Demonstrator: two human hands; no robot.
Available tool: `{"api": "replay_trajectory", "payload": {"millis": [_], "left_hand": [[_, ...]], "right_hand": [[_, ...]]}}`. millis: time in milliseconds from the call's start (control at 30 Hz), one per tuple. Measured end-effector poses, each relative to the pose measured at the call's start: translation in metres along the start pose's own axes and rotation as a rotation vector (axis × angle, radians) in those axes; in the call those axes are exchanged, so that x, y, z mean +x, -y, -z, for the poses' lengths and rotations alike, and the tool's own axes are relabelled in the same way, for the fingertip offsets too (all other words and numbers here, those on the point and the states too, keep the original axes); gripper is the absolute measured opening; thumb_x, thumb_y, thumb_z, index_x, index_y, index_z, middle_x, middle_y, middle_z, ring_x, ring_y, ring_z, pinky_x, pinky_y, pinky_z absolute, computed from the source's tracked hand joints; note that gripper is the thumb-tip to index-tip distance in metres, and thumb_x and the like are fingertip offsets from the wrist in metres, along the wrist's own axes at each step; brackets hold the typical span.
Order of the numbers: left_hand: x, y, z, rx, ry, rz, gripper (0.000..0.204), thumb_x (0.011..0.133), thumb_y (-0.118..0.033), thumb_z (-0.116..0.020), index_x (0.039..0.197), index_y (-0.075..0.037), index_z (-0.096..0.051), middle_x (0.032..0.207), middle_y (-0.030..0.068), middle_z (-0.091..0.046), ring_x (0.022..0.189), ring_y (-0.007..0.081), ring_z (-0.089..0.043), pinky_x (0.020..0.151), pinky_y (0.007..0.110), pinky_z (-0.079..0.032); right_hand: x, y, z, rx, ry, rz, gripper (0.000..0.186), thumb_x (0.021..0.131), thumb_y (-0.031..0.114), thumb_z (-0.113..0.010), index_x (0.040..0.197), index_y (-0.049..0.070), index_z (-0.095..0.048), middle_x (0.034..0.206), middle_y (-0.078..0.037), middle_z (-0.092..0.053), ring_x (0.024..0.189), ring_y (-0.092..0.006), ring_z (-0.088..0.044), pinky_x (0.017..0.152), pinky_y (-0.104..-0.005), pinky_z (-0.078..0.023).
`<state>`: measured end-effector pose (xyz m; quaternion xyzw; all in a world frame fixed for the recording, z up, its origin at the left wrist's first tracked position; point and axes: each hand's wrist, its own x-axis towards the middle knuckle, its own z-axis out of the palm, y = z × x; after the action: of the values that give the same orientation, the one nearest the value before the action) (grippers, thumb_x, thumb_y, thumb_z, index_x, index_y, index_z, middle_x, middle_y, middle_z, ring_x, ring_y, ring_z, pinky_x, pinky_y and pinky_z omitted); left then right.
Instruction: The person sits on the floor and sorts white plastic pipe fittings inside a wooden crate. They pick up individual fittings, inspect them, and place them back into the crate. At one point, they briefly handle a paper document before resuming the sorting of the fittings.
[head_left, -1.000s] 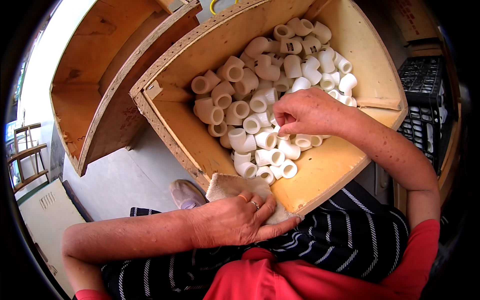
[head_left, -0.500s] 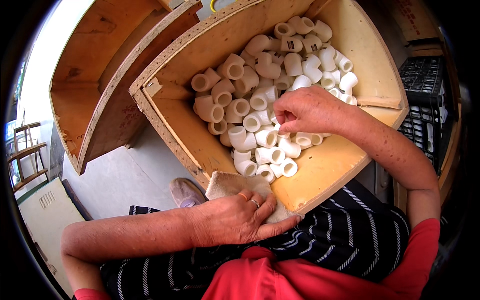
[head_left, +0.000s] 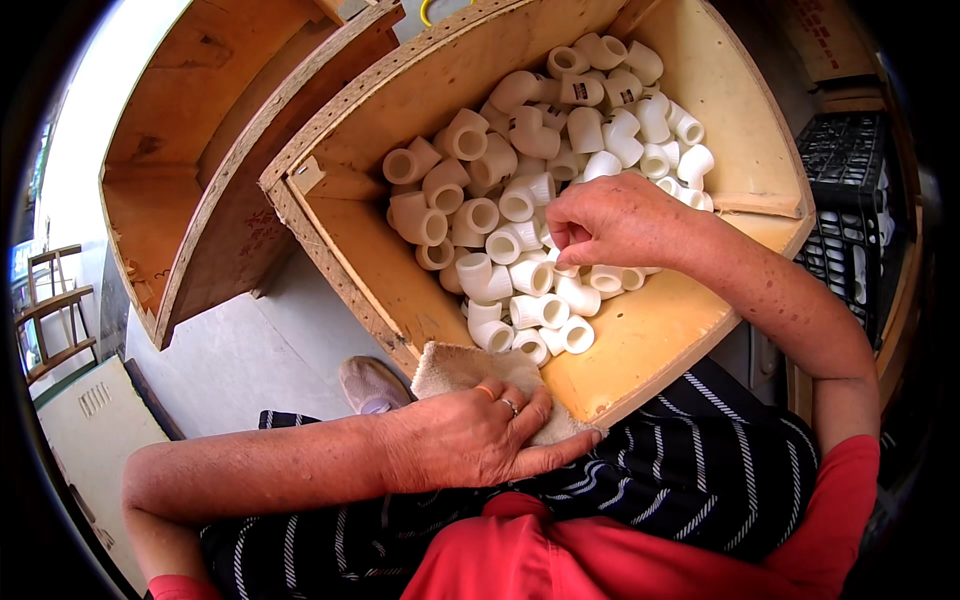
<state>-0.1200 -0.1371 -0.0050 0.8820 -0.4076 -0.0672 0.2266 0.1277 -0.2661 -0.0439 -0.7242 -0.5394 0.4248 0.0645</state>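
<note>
Wooden crate [head_left: 640, 350], white pipe fittings [head_left: 520, 200], right hand [head_left: 610, 220]

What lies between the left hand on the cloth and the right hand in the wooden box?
In the head view, a few white pipe fittings and the box's near rim lie between the left hand and right hand.

Smooth white plastic pipe fittings [head_left: 520, 200] fill a rough plywood crate [head_left: 650, 340]; coarse beige cloth [head_left: 470, 368].
</note>
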Motion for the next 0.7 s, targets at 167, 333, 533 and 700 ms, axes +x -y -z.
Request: {"api": "replay_trajectory", "payload": {"millis": [167, 333, 533, 700], "left_hand": [[0.0, 0.0, 0.001, -0.004, 0.008, 0.007, 0.066, 0.094, -0.014, -0.047, 0.157, -0.01, -0.029, 0.105, 0.0184, -0.065, 0.083, 0.0227, -0.068, 0.067, 0.032, -0.054], [0.001, 0.001, 0.0, -0.008, -0.029, -0.007, 0.065, 0.094, -0.015, -0.047, 0.156, -0.009, -0.031, 0.104, 0.0182, -0.065, 0.082, 0.0225, -0.067, 0.067, 0.032, -0.053], [-0.001, 0.0, -0.002, 0.028, -0.018, -0.009, 0.063, 0.094, -0.015, -0.045, 0.156, -0.007, -0.032, 0.102, 0.0177, -0.065, 0.081, 0.0217, -0.067, 0.066, 0.031, -0.052], [0.001, 0.003, 0.0, 0.035, -0.011, -0.034, 0.064, 0.094, -0.014, -0.046, 0.156, -0.005, -0.032, 0.102, 0.0173, -0.065, 0.079, 0.0207, -0.066, 0.065, 0.031, -0.051]], "right_hand": [[0.0, -0.001, 0.0, 0.007, -0.009, 0.009, 0.018, 0.082, 0.025, -0.074, 0.091, 0.01, -0.068, 0.088, -0.004, -0.071, 0.089, -0.0241, -0.069, 0.079, -0.0401, -0.054], [-0.001, -0.001, 0.0, -0.002, -0.002, 0.003, 0.019, 0.083, 0.025, -0.074, 0.092, 0.01, -0.069, 0.089, -0.005, -0.071, 0.088, -0.0243, -0.07, 0.078, -0.0397, -0.054], [-0.001, -0.003, 0.025, -0.024, -0.094, 0.025, 0.023, 0.084, 0.027, -0.076, 0.094, 0.008, -0.069, 0.089, -0.006, -0.071, 0.088, -0.0255, -0.07, 0.078, -0.0396, -0.054], [0.01, -0.005, 0.031, -0.161, -0.375, 0.121, 0.017, 0.088, 0.023, -0.072, 0.096, 0.008, -0.07, 0.097, -0.008, -0.068, 0.093, -0.0284, -0.067, 0.078, -0.043, -0.054]]}}
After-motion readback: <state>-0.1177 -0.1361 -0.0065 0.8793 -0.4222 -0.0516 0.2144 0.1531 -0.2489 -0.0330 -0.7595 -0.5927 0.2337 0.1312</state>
